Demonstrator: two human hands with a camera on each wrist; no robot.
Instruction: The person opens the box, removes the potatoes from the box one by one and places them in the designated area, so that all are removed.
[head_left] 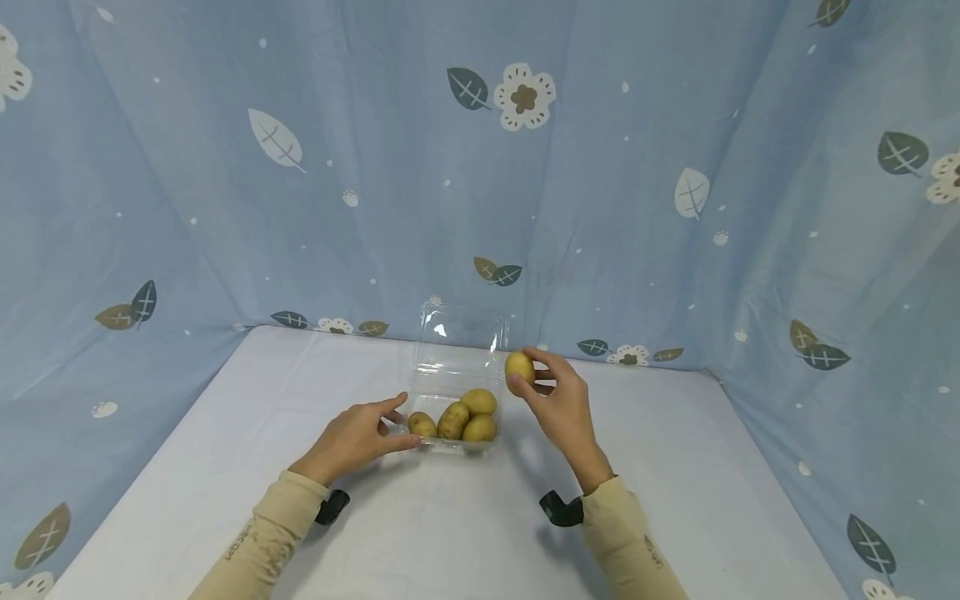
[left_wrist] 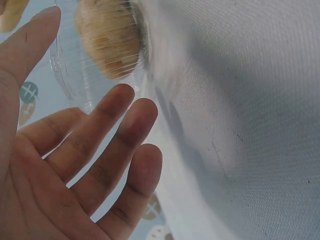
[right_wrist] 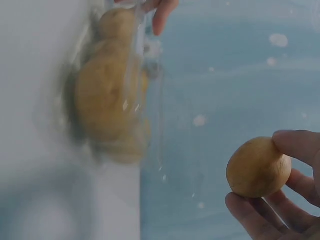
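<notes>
Between the thumb and fingertips of my right hand (head_left: pixel 561 407) is a small yellow potato (right_wrist: pixel 257 167), held up beside the right edge of a clear plastic clamshell box (head_left: pixel 447 447). Several potatoes (head_left: pixel 478 428) lie in the box's lower half. Its transparent lid (head_left: pixel 461 337) stands raised at the back. My left hand (head_left: pixel 354 435) rests at the box's left side, fingers spread and loosely bent. In the left wrist view, the thumb reaches to the rim and the other fingertips lie close to the clear wall, with one potato (left_wrist: pixel 107 37) showing through it.
The box stands on a white-covered table (head_left: pixel 450 533). Behind and at both sides hangs a blue curtain (head_left: pixel 375 167) with leaf and flower prints. A dark wrist camera (head_left: pixel 561 508) juts from the right sleeve, another (head_left: pixel 332 507) from the left.
</notes>
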